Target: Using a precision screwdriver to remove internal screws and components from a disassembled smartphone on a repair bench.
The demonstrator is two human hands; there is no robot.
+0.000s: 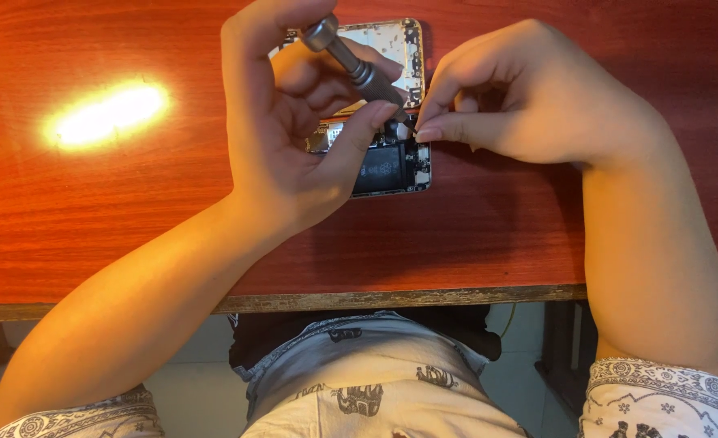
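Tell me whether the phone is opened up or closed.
Opened: the phone lies on the table with battery and inner parts exposed.

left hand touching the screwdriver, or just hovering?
Touching. The head view shows the left hand wrapped around the metal screwdriver, fingers pressed against its shaft above the opened phone.

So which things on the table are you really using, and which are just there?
In use:
- slim grey metal screwdriver, held in the left hand
- opened phone with its insides showing, lying flat under both hands
- right hand, fingertips pinched at the phone

Just there:
- glossy red-brown wooden table
- bright patch of reflected light on the table
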